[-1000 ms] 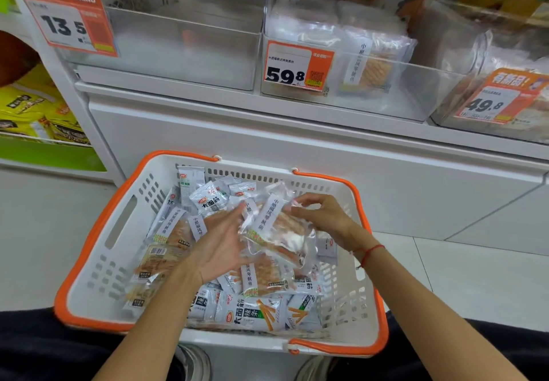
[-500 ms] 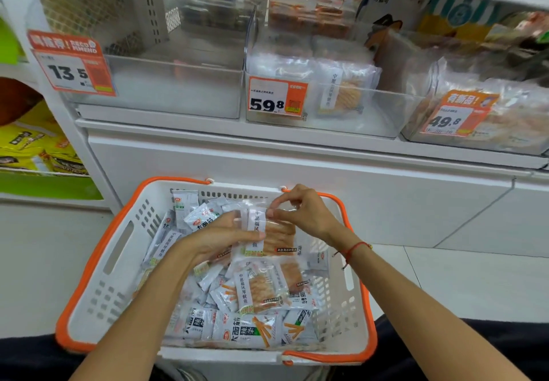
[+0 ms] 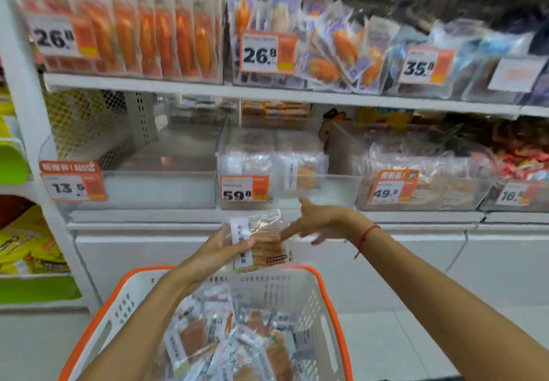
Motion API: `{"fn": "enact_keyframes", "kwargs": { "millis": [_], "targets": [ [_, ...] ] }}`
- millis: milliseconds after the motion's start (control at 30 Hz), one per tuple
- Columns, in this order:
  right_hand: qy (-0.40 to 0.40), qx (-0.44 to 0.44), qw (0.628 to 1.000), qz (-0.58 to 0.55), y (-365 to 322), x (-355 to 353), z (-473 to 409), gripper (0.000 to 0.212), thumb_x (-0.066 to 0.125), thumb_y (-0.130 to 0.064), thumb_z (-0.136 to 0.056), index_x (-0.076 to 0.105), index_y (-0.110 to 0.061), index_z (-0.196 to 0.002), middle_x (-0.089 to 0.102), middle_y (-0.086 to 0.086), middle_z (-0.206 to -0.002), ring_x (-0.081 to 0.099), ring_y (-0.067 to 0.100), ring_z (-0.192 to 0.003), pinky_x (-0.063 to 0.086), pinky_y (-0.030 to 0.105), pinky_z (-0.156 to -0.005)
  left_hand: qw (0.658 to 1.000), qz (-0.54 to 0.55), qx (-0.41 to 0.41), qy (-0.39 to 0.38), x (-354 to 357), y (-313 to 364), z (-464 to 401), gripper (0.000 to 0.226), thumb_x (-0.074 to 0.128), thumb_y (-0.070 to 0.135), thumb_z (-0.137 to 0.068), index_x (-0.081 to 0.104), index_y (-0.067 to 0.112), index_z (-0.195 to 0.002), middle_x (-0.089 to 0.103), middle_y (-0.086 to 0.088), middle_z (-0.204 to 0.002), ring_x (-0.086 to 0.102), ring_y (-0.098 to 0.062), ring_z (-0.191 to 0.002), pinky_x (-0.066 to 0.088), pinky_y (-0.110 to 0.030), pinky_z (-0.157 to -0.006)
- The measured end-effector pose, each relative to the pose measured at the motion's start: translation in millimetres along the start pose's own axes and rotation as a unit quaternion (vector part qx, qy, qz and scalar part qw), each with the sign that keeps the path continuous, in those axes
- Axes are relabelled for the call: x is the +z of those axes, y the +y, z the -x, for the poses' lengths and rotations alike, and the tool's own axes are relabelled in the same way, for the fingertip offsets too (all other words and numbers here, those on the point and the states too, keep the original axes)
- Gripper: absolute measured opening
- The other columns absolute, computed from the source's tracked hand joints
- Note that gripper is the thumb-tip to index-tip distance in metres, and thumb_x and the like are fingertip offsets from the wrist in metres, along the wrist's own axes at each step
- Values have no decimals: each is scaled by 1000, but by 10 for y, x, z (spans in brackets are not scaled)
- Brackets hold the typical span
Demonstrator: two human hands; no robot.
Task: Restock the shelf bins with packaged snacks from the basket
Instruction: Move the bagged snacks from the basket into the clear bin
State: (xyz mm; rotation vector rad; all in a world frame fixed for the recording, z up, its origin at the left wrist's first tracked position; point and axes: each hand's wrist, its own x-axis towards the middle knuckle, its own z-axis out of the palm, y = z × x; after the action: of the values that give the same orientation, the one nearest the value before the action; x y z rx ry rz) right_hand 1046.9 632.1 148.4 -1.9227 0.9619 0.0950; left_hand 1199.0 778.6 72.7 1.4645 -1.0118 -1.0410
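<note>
A white basket with an orange rim (image 3: 323, 288) sits low in front of me, filled with several clear snack packets (image 3: 237, 348). My left hand (image 3: 219, 251) holds one clear snack packet (image 3: 261, 242) with a white label strip above the basket's far edge. My right hand (image 3: 320, 220) hovers just right of that packet, fingers spread and empty, a red cord on the wrist. Straight behind the packet stands the clear shelf bin tagged 59.8 (image 3: 335, 190), which holds a few similar packets. The clear bin tagged 13.5 (image 3: 154, 187) to its left looks empty.
A bin tagged 49.8 (image 3: 421, 193) with packets stands right of the middle bin. The shelf above carries orange packets tagged 26.8 (image 3: 133, 33) and mixed packets (image 3: 335, 48). A white cabinet front (image 3: 148, 250) runs below the bins. Yellow bags (image 3: 26, 247) sit far left.
Both hands rose out of the basket with one packet. My right hand has let go of it and the left keeps it. The view tilted up toward the shelves.
</note>
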Motion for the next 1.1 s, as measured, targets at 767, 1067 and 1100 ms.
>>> {"fn": "enact_keyframes", "kwargs": {
  "millis": [767, 1067, 1100],
  "targets": [
    [414, -123, 895, 111, 146, -1133, -525, 35, 59, -25, -91, 41, -14, -118, 61, 12, -108, 60, 33, -94, 52, 46, -78, 761, -607, 186, 134, 457, 1407, -1681, 42, 48, 45, -95, 37, 22, -129, 62, -5, -113, 56, -29, -102, 37, -38, -86],
    [345, 13, 925, 160, 68, -1045, -808, 27, 64, -26, -87, 44, -10, -78, 50, 10, -94, 56, 33, -99, 42, 38, -74, 725, -685, 43, 63, 361, 1222, -1921, 49, 57, 45, -91, 46, 26, -134, 49, -4, -136, 37, -27, -128, 32, -38, -102],
    [340, 21, 927, 159, 59, -1048, -833, 32, 64, -26, -87, 41, -11, -72, 51, 11, -95, 57, 32, -99, 43, 38, -76, 730, -679, 34, 66, 356, 1212, -1942, 49, 58, 45, -90, 47, 27, -134, 51, -2, -135, 38, -26, -128, 32, -38, -102]
  ]
}}
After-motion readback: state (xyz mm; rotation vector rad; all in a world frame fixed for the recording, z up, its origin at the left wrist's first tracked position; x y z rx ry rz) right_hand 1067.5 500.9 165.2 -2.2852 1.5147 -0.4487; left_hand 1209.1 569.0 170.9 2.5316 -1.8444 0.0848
